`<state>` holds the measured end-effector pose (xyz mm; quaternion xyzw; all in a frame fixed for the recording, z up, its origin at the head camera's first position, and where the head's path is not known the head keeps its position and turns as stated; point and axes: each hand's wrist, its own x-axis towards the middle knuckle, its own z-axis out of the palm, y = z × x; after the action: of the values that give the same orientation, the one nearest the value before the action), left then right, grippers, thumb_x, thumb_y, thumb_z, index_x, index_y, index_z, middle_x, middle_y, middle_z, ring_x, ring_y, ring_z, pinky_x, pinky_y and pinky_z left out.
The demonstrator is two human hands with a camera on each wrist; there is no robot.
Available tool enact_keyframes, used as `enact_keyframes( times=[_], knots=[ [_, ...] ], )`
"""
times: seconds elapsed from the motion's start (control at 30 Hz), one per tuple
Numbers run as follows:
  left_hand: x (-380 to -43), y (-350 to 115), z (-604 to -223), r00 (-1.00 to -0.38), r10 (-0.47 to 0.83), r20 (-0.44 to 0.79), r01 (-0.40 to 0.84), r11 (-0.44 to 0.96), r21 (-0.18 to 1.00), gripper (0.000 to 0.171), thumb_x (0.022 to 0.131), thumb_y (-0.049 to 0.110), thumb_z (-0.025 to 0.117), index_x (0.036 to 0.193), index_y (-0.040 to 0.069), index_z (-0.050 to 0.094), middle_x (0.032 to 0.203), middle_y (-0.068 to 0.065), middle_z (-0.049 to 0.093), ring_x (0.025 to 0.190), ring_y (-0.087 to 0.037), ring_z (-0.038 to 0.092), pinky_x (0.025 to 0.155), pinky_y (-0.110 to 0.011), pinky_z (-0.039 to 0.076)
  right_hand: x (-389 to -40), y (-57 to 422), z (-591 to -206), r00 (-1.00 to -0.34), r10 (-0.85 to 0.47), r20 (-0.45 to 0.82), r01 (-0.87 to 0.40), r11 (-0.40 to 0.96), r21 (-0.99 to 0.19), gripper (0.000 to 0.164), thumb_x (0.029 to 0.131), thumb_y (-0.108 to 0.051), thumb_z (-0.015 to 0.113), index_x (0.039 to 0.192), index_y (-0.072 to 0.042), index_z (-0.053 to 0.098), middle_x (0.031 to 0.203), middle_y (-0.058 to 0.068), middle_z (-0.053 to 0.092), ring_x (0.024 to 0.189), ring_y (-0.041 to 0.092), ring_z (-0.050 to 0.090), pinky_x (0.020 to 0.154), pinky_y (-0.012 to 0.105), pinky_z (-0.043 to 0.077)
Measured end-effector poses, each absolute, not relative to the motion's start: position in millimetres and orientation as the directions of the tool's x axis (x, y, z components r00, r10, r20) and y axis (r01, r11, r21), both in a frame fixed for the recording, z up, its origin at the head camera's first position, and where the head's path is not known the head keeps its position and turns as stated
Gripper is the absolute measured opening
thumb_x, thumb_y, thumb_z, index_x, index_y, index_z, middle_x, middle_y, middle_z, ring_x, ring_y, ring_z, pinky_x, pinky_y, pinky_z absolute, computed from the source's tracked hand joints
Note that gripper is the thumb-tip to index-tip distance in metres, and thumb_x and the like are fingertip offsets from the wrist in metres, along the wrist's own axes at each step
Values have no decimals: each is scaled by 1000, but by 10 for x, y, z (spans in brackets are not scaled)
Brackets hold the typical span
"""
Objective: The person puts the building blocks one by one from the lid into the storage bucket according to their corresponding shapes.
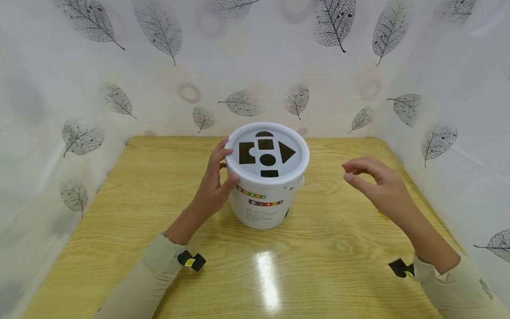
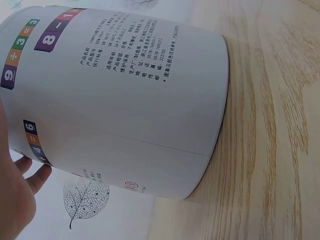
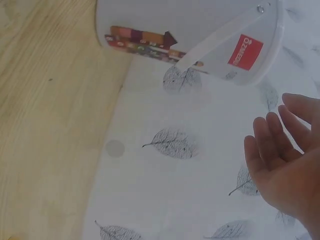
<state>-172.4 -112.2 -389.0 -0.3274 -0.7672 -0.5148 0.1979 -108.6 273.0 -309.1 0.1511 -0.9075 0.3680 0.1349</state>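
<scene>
A white plastic bucket (image 1: 260,208) stands upright on the table, with printed number sums on its side. Its white lid (image 1: 235,170) has several dark cut-out shapes, among them a circle, a triangle and a half circle. My left hand (image 1: 215,181) grips the bucket at the left of the rim, thumb in front and fingers round the side. In the left wrist view, fingertips (image 2: 40,177) show at the bucket's far side. Apart from the bucket, to its right, my right hand (image 1: 376,179) hovers with loosely bent fingers, holding nothing. A white handle (image 3: 225,35) hangs along the bucket's side.
The wood-grain table (image 1: 159,177) reaches back to a pale curtain (image 1: 263,66) with leaf prints, which encloses the back and both sides. Both sleeves carry small black wrist devices (image 1: 192,260). A small yellow mark (image 1: 382,215) lies partly behind the right wrist.
</scene>
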Motion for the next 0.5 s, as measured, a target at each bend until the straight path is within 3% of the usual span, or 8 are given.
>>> enact_keyframes(
  times=[0.27,0.5],
  knots=[
    [-1720,-1117,-3894,-708,301,639,705,256,661,76,97,71,39,146,14,27,168,1,14,146,-24,31,100,-45,41,-977,3263,-3326,-954,-115,278,-272,724,-634,27,99,-17,67,126,-14,66,114,-20,61,101,-7,56,86,2,39],
    [-1718,-1116,-3878,-704,301,643,709,252,659,76,97,70,40,146,14,27,169,1,14,144,-24,33,100,-47,42,-932,3683,-3514,-985,-46,165,-139,776,-616,39,101,-28,63,134,-7,60,113,-31,53,98,-17,50,77,3,42]
  ],
)
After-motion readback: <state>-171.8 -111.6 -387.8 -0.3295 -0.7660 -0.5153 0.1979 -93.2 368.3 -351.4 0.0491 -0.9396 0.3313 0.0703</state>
